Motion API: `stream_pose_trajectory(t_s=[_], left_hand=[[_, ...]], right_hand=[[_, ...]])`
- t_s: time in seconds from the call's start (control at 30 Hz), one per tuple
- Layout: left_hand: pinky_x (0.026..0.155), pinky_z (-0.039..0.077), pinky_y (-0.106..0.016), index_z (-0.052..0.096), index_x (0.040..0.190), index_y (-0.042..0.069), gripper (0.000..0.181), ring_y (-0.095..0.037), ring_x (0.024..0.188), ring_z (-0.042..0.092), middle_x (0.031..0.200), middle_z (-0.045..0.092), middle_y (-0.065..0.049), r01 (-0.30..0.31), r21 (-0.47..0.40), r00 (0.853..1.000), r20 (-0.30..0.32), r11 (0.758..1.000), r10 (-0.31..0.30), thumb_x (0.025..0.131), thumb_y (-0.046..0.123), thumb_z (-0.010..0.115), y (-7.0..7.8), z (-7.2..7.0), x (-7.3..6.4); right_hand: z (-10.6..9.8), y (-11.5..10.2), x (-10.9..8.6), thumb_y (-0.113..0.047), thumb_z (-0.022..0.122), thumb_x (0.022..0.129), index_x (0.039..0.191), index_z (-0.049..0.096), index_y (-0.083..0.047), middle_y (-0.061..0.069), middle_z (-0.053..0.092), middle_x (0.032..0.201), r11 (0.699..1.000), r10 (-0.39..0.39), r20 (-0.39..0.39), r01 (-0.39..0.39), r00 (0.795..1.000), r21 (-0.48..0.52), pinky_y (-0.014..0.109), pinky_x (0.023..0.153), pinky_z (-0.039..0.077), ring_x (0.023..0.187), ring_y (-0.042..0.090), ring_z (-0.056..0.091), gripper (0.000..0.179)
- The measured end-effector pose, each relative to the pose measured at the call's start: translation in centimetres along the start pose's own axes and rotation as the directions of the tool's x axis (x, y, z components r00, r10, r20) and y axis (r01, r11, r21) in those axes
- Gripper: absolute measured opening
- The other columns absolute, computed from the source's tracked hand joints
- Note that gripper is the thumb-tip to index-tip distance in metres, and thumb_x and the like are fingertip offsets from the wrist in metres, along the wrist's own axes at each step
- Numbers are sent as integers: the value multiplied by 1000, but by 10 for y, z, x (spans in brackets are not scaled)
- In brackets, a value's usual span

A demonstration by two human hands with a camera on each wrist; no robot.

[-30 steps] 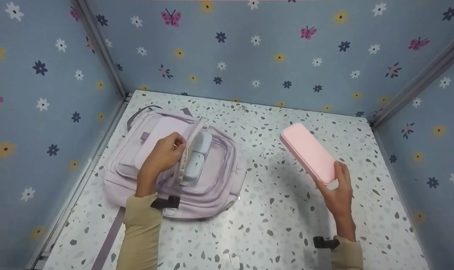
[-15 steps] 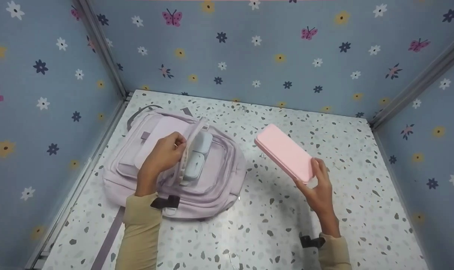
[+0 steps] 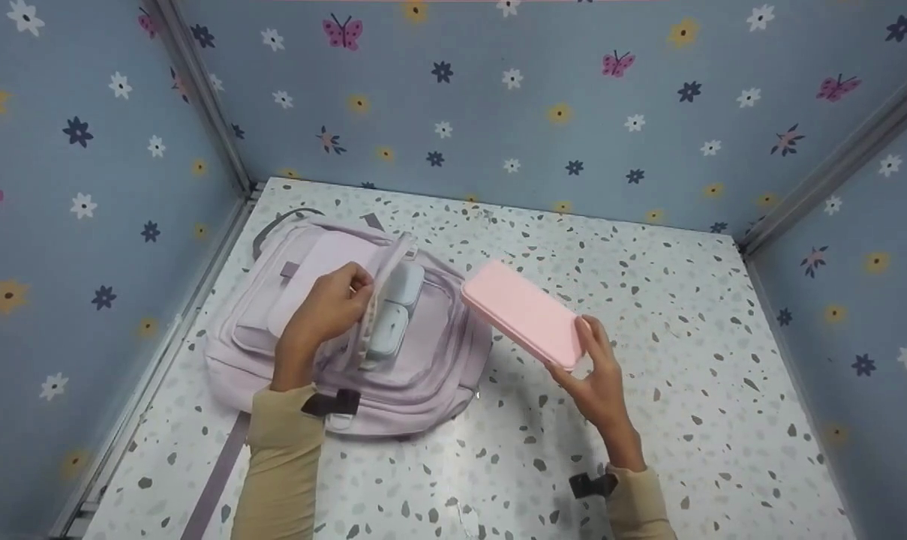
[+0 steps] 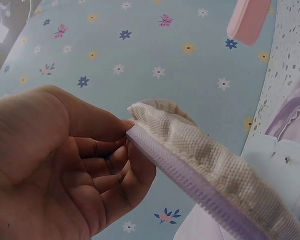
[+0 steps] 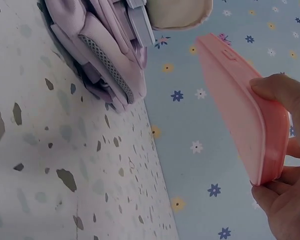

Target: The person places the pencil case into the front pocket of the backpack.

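Note:
A lilac backpack (image 3: 438,397) lies on the speckled table, its front pocket open. My left hand (image 3: 329,304) pinches the zippered edge of the pocket flap (image 4: 189,160) and holds it raised. Inside the pocket sit two pale, rounded boxes (image 3: 389,330), side by side. My right hand (image 3: 599,375) grips a long pink case (image 3: 524,311) by its near end, thumb on one side and fingers on the other. The case is tilted above the table, and its far end overlaps the backpack's right edge in the head view. A small latch (image 5: 229,54) shows on the case's side.
Blue panels (image 3: 498,97) with flowers and butterflies stand behind and on both sides of the speckled table (image 3: 723,420). Metal posts (image 3: 205,97) mark the corners. A purple strap (image 3: 217,480) trails from the backpack toward the front edge.
My right hand has carried the pink case leftward across the table to the backpack's right side. My left hand keeps the flap raised in the same place.

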State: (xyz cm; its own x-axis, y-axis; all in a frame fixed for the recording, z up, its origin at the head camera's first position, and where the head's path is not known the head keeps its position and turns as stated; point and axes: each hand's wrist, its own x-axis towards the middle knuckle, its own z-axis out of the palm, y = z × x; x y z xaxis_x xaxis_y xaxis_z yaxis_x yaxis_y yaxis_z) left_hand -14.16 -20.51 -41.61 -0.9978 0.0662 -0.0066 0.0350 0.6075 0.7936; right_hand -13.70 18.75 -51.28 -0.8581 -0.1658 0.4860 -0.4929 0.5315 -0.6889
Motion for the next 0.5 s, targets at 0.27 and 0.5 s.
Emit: stream_pose_trajectory(t_s=[0.27, 0.5], left_hand=[[64, 47, -28, 56, 103, -2, 19, -17, 69, 58, 95, 62, -15, 26, -13, 1000, 9, 1000, -26, 92, 12, 49, 1, -1, 1], [75, 46, -33, 61, 104, -5, 25, -23, 82, 58, 94, 64, -15, -17, 43, 999, -31, 999, 19, 86, 8, 49, 3, 3, 4]], right_hand=[[26, -4, -5, -25, 82, 74, 142, 45, -9, 8, 43, 144, 1000, 22, 90, -23, 996, 3, 35, 106, 38, 130, 23, 45, 79], [48, -10, 1, -28, 81, 75, 141, 46, -6, 11, 44, 142, 999, 7, 150, -13, 989, 41, 47, 103, 41, 129, 25, 46, 77]])
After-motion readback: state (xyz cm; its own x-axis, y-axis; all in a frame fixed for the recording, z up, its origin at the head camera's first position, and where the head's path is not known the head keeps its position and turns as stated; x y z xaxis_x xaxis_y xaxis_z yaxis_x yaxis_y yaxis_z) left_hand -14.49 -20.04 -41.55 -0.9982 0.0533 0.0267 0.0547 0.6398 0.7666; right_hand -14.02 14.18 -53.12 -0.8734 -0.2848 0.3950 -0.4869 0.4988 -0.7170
